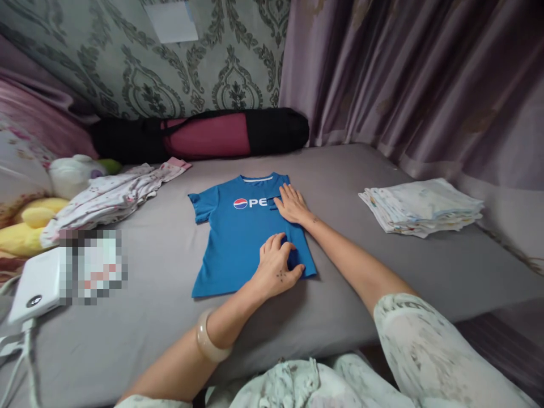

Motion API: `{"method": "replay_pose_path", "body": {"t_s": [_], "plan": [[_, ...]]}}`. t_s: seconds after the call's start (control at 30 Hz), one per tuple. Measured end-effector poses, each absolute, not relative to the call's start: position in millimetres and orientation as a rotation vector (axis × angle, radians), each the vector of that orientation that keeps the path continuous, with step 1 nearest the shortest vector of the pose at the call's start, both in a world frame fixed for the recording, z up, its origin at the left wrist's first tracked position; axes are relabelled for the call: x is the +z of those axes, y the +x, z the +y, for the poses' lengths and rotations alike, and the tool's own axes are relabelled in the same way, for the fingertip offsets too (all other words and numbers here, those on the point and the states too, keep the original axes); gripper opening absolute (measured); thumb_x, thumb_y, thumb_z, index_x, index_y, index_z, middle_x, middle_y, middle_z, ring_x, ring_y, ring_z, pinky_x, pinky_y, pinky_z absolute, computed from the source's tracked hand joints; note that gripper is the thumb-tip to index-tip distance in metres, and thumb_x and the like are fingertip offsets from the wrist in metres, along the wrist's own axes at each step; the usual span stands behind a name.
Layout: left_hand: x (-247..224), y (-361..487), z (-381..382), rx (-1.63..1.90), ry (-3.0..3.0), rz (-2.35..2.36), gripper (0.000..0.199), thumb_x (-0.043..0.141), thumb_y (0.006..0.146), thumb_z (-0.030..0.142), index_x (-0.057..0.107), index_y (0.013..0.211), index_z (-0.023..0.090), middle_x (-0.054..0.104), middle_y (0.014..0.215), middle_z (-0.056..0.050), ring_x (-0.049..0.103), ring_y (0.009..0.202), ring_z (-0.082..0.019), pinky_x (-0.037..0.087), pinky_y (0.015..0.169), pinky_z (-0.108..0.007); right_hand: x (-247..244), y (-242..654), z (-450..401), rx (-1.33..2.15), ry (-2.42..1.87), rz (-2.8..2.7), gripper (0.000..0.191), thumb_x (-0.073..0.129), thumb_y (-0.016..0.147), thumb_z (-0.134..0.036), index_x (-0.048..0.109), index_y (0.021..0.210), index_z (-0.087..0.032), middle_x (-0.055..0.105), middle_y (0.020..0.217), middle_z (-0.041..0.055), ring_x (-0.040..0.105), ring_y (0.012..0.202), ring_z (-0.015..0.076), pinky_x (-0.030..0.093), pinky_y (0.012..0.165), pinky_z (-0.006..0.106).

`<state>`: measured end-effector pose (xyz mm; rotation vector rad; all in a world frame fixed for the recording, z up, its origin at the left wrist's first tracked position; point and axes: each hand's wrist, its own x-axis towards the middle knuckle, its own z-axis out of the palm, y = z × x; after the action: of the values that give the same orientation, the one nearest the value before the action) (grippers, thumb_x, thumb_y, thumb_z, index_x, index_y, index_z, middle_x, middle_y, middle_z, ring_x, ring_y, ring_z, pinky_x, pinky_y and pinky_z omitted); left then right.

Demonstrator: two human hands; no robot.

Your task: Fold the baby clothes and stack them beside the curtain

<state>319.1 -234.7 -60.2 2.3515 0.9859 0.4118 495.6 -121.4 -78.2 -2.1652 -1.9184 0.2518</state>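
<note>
A blue short-sleeved T-shirt with a round logo and white letters lies front up on the grey sheet, its collar away from me. On the right, the shirt's side is folded inward and covers part of the lettering; the left sleeve is spread out. My right hand rests flat on the folded part near the shoulder, fingers stretched. Nearer to me, my left hand arches over the lower right of the shirt. Its fingers are bent and its thumb stands apart from them, near the side edge. A pale bangle circles my left wrist.
To the right sits a stack of folded white cloths. Patterned clothing and plush toys lie at the left, near a white power bank with cables. A long black-and-red bag lies along the wall.
</note>
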Motion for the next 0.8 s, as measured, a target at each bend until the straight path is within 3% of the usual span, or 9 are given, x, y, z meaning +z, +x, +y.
{"method": "replay_pose_path", "body": {"t_s": [0.17, 0.23, 0.47, 0.8], "plan": [[-54.9, 318.9, -225.1, 0.528, 2.176, 1.081, 0.016, 0.059, 0.075, 0.018, 0.066, 0.088, 0.021, 0.058, 0.13, -0.009, 0.048, 0.125, -0.027, 0.036, 0.107, -0.045, -80.3, 485.9, -162.4, 0.201, -2.159, -1.966, 0.068, 0.018, 0.1, -0.048, 0.019, 0.154, -0.009, 0.008, 0.162, 0.012, 0.005, 0.149, 0.0239, 0.007, 0.119, 0.041], [-51.6, 317.2, -218.7, 0.582, 2.096, 1.149, 0.016, 0.054, 0.075, 0.012, 0.066, 0.081, 0.021, 0.063, 0.123, -0.007, 0.053, 0.118, -0.025, 0.04, 0.103, -0.042, -80.2, 480.7, -178.8, 0.204, -2.159, -1.981, 0.068, 0.019, 0.099, -0.048, 0.017, 0.155, -0.008, 0.007, 0.162, 0.0117, 0.005, 0.149, 0.0237, 0.006, 0.119, 0.041], [-50.1, 306.5, -197.9, 0.678, 2.047, 1.251, 0.022, 0.048, 0.075, 0.009, 0.067, 0.081, 0.019, 0.069, 0.098, -0.005, 0.06, 0.095, -0.02, 0.046, 0.086, -0.032, -72.8, 461.5, -231.7, 0.318, -2.163, -2.043, 0.071, 0.016, 0.099, -0.05, 0.016, 0.155, -0.005, 0.008, 0.162, 0.0131, 0.004, 0.149, 0.0241, 0.006, 0.12, 0.044], [-42.6, 298.5, -185.7, 0.631, 2.019, 1.36, 0.023, 0.048, 0.077, 0.014, 0.07, 0.082, 0.019, 0.07, 0.085, -0.003, 0.058, 0.073, -0.016, 0.044, 0.07, -0.027, -66.3, 447.1, -273.4, 0.292, -2.143, -2.143, 0.073, 0.016, 0.098, -0.053, 0.025, 0.153, -0.006, 0.016, 0.16, 0.0145, 0.01, 0.149, 0.0261, 0.006, 0.12, 0.047]]}}
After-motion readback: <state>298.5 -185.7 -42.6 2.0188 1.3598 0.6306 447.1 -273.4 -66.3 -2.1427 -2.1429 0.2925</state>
